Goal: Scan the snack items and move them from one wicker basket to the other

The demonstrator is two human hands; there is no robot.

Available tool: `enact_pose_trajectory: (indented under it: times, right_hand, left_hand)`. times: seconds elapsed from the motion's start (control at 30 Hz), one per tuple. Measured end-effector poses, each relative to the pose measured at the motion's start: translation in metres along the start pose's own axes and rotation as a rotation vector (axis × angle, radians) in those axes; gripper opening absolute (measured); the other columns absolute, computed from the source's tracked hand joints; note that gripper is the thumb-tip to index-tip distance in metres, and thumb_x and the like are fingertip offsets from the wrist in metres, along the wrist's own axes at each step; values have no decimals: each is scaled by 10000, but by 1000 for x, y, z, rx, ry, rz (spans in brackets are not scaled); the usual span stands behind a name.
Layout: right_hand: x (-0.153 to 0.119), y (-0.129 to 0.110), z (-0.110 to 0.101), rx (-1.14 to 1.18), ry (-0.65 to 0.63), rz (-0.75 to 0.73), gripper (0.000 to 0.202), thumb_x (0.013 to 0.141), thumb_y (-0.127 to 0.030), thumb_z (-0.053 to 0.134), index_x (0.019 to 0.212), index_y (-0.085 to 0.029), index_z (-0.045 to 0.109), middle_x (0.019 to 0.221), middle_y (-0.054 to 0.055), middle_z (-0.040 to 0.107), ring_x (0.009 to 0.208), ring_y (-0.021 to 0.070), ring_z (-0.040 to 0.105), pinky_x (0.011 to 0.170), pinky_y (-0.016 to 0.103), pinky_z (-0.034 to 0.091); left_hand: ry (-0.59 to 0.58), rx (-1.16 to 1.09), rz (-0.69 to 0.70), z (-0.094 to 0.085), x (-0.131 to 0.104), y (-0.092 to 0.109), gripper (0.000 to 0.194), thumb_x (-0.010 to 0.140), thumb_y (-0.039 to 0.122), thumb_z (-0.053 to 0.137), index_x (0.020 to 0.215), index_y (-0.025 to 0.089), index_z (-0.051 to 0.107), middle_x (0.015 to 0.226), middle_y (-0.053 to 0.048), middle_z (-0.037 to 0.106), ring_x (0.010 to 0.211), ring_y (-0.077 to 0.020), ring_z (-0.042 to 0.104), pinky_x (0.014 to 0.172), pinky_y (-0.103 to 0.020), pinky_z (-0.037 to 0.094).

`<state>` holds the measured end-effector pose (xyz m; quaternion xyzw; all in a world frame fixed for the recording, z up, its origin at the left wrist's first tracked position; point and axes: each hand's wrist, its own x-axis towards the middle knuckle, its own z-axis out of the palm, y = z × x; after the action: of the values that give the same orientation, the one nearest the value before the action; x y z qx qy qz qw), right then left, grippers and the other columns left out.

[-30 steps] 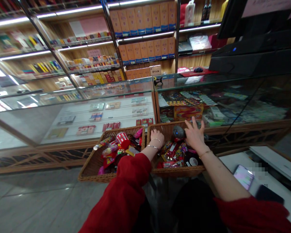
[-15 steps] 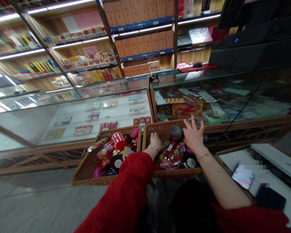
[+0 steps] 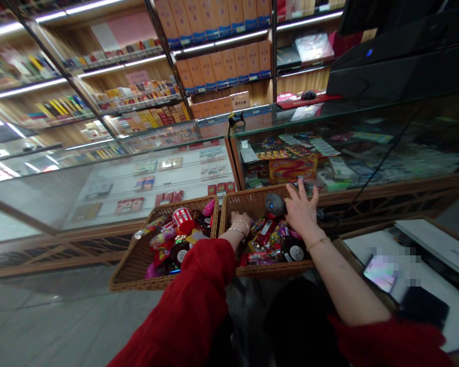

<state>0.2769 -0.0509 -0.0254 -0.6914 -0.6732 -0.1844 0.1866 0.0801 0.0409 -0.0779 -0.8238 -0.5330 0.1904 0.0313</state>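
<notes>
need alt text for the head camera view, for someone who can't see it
Both of a person's hands reach into a wicker basket of wrapped sweets: the left hand is curled among the packets, the right hand spread by a grey round object. A second sweet basket stands beside it, below a glass shop counter.

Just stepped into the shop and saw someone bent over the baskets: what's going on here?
A person in red sleeves reaches both hands into the right wicker basket of sweets in front of the glass counter. The left hand is down among the wrappers; the right hand lies spread beside a grey round object. The left basket is untouched.
</notes>
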Motion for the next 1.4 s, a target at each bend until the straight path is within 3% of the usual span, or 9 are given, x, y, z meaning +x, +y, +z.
enact_pose_trajectory:
  times: [0.17, 0.4, 0.5, 0.6, 0.73, 0.9, 1.13, 1.4]
  right_hand:
    - [1, -1, -4, 22, -24, 17, 288, 789, -119, 585, 1010, -171, 762, 1566, 93, 497, 1536, 392, 225, 1177, 731, 170]
    - [1, -2, 0, 46, 13, 26, 289, 757, -109, 608, 997, -174, 755, 1552, 98, 513, 1533, 385, 229, 1177, 728, 170]
    - [1, -2, 3, 56, 31, 35, 282, 745, -107, 610, 977, -182, 751, 1546, 92, 521, 1534, 380, 227, 1178, 732, 161]
    - [2, -3, 4, 73, 35, 45, 284, 754, -103, 595, 978, -189, 747, 1555, 80, 512, 1536, 378, 230, 1173, 735, 174]
    - [2, -4, 5, 87, 72, 30, 296, 728, -92, 605, 971, -195, 739, 1551, 82, 516, 1530, 378, 246, 1171, 737, 169]
    - [3, -4, 5, 113, 105, -5, 303, 702, -100, 626, 969, -201, 729, 1538, 81, 532, 1524, 380, 262, 1168, 731, 165]
    - [7, -8, -2, 154, 125, -88, 284, 711, -109, 611, 953, -203, 726, 1516, 72, 558, 1526, 385, 269, 1167, 739, 164]
    - [8, -29, -4, 174, 165, -98, 311, 672, -93, 605, 940, -203, 718, 1522, 72, 551, 1532, 383, 253, 1165, 750, 150]
  left_hand:
    - [37, 7, 2, -13, -3, 1, 268, 767, 245, 703, 1018, 195, 779, 1102, -179, 757, 1097, -335, 633, 992, -508, 370]
    - [236, 45, 68, -53, -17, -4, 249, 902, 201, 564, 1013, 181, 785, 1034, -169, 775, 1178, -334, 568, 991, -496, 376]
    - [331, 53, 119, -68, -30, -14, 250, 870, 288, 655, 1073, 199, 772, 1179, -154, 739, 1238, -344, 531, 1008, -502, 392]
    - [429, 58, 152, -74, -45, -31, 288, 871, 367, 685, 1112, 228, 759, 1387, -113, 647, 1357, -350, 457, 1123, -528, 337]
    - [644, 14, 137, -68, -60, -53, 240, 824, 340, 762, 1052, 267, 770, 1537, -57, 537, 1478, -376, 354, 1207, -602, 266]
    - [776, -88, 69, -52, -66, -65, 290, 807, 324, 797, 1094, 300, 766, 1583, -29, 484, 1525, -385, 289, 1233, -654, 202]
    - [853, -221, -42, -36, -60, -71, 336, 843, 396, 767, 1171, 327, 751, 1604, -26, 457, 1540, -391, 252, 1234, -653, 196]
    - [890, -302, -110, -28, -56, -75, 356, 829, 402, 781, 1181, 365, 744, 1599, -15, 464, 1543, -396, 233, 1225, -663, 190]
